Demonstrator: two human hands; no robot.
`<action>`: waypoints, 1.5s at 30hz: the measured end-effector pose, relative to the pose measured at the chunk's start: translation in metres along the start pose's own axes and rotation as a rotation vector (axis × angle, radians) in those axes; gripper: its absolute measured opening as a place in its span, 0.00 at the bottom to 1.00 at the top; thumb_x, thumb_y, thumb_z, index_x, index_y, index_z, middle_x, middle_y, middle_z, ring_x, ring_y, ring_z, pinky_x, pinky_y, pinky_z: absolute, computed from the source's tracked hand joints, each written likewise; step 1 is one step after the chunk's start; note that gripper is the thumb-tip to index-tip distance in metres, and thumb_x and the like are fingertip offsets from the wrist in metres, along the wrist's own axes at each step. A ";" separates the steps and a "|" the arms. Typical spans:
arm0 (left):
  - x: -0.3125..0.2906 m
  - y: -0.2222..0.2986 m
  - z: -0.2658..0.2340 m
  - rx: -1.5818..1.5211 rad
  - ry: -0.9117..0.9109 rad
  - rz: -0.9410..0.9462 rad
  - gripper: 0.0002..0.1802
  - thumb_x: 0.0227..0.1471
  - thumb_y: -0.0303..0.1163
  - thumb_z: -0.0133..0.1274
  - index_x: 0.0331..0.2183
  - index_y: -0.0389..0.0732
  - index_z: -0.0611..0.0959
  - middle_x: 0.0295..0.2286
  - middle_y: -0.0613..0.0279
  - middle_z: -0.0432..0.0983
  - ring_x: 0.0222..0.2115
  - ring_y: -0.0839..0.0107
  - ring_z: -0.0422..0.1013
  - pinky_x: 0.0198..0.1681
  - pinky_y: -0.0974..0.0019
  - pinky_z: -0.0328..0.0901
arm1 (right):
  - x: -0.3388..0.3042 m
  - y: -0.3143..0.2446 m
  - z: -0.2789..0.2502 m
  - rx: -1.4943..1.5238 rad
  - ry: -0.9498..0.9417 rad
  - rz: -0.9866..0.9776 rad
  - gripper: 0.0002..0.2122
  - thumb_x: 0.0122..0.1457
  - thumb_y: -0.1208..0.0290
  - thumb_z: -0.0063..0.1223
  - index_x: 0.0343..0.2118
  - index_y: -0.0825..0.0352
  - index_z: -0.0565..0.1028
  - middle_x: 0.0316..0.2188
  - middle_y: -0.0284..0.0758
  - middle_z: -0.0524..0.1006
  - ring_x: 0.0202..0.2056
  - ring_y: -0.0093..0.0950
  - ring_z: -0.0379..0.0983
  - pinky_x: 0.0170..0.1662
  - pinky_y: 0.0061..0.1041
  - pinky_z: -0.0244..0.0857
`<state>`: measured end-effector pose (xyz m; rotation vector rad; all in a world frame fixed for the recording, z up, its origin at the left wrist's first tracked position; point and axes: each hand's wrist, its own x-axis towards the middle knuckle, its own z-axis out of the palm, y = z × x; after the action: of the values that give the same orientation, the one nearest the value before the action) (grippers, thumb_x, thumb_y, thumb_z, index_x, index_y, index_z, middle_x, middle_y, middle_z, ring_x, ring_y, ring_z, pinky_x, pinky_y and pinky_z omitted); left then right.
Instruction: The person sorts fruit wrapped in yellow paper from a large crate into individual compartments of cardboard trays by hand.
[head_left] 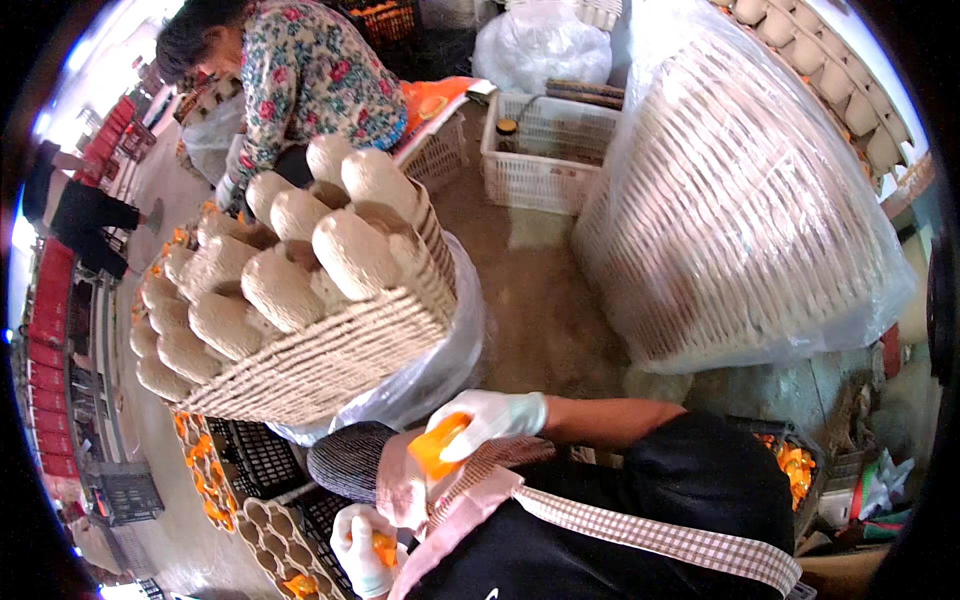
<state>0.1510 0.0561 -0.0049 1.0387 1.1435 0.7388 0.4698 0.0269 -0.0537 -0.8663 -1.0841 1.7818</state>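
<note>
My right hand (490, 422), in a white glove, is closed on a smooth orange piece (436, 448), perhaps a wrapper or packet; its exact kind does not show. It is above my lap, over a pink apron (482, 502). Lower left, my left hand (364, 552), also gloved in white, has its fingers bent round a smaller orange piece (384, 547), mostly hidden by the glove. Beside the left hand is a moulded tray (278, 545) with rounded cups and an orange item in one of them.
A tall stack of pulp trays (330, 350) stands ahead on the left. Another stack in clear plastic (740, 210) is at the right. Behind are a white crate (550, 190) and a bent-over person in a floral top (315, 75). Black crates (255, 457) lie left; orange items fill a crate (795, 470).
</note>
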 end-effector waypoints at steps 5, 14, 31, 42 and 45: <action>-0.005 -0.002 -0.035 -0.564 0.294 0.007 0.16 0.60 0.46 0.47 0.34 0.42 0.76 0.23 0.67 0.75 0.22 0.70 0.69 0.27 0.64 0.67 | -0.041 0.012 -0.061 0.337 0.411 -0.096 0.13 0.59 0.72 0.56 0.44 0.74 0.76 0.39 0.36 0.79 0.39 0.25 0.77 0.46 0.24 0.70; -0.065 -0.077 -0.019 -0.485 -0.080 -0.171 0.25 0.53 0.51 0.57 0.41 0.38 0.77 0.37 0.58 0.76 0.37 0.65 0.71 0.46 0.60 0.65 | 0.037 -0.006 -0.015 0.126 0.110 -0.003 0.10 0.59 0.70 0.55 0.40 0.70 0.78 0.36 0.31 0.79 0.40 0.21 0.74 0.45 0.22 0.66; -0.240 -0.111 0.014 0.053 0.881 0.059 0.11 0.52 0.36 0.62 0.27 0.38 0.80 0.25 0.62 0.73 0.29 0.73 0.70 0.36 0.67 0.65 | 0.210 0.038 0.172 0.034 -0.559 0.357 0.28 0.62 0.70 0.48 0.64 0.70 0.57 0.57 0.43 0.67 0.54 0.35 0.69 0.53 0.34 0.69; -0.263 -0.107 0.172 -0.046 1.913 -0.064 0.16 0.51 0.35 0.62 0.21 0.35 0.77 0.19 0.58 0.68 0.20 0.67 0.67 0.25 0.64 0.60 | 0.353 0.187 0.297 0.077 -1.201 0.825 0.28 0.63 0.64 0.50 0.64 0.68 0.59 0.44 0.37 0.72 0.32 0.23 0.67 0.30 0.19 0.65; -0.269 -0.120 0.203 0.067 2.006 -0.192 0.10 0.52 0.33 0.58 0.27 0.36 0.80 0.24 0.55 0.73 0.25 0.63 0.72 0.29 0.63 0.65 | 0.319 0.207 0.316 -0.005 -1.085 0.832 0.26 0.63 0.65 0.50 0.62 0.68 0.61 0.42 0.37 0.73 0.33 0.24 0.68 0.30 0.20 0.67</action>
<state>0.2661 -0.2828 -0.0047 -0.1699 2.8347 1.6103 0.0066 0.1624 -0.1614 -0.2788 -1.4715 3.1253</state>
